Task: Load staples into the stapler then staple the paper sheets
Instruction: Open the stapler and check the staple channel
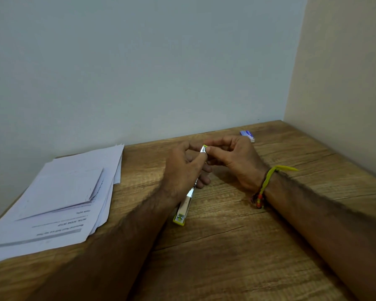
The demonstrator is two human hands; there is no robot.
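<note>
**Stapler gripped at both ends**

Left of my left hand [182, 168] lie limp paper sheets [59, 198]. That hand curls around the rigid stapler [186, 206]; I judge it slick metal. My right hand [232, 159] pinches its tip; staple box [247, 135] beyond.

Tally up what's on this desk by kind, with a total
Stapler: 1, held in both hands (left hand, right hand)
Staple box: 1
Paper piles: 1, loose sheets, number unclear
Total: 3
</note>
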